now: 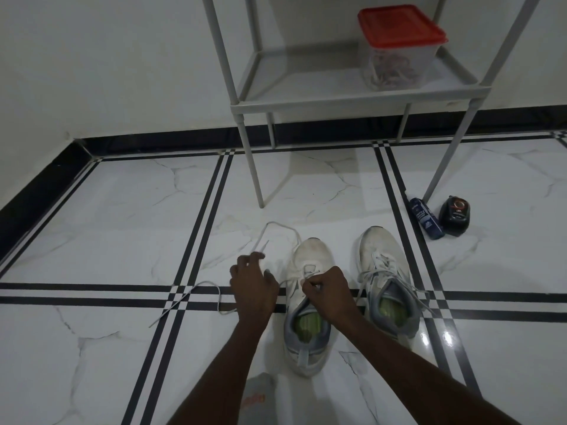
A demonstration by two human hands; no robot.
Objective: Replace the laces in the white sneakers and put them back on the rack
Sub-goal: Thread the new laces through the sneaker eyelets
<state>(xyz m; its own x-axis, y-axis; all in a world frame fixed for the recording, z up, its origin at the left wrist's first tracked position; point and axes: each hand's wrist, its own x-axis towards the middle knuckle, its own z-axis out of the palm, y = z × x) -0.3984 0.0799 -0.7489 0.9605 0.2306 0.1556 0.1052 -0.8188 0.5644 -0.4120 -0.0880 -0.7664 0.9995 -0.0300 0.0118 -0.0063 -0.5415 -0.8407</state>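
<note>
Two white sneakers stand side by side on the tiled floor, toes pointing away from me. On the left sneaker [310,256], my right hand [326,289] pinches the white lace over the tongue. Just left of that shoe, my left hand [253,285] holds a stretch of the same lace [276,228], which loops out across the floor; another lace end [190,294] trails further left. The right sneaker [385,265] stands untouched, fully laced with loose ends. The grey rack [337,96] stands beyond the shoes.
A clear plastic box with a red lid [399,47], holding a tangle of cords, sits on the rack's lower shelf. A blue bottle [425,219] and a black shoe-polish tin [455,214] lie by the rack's right front leg. A wall corner closes the left side.
</note>
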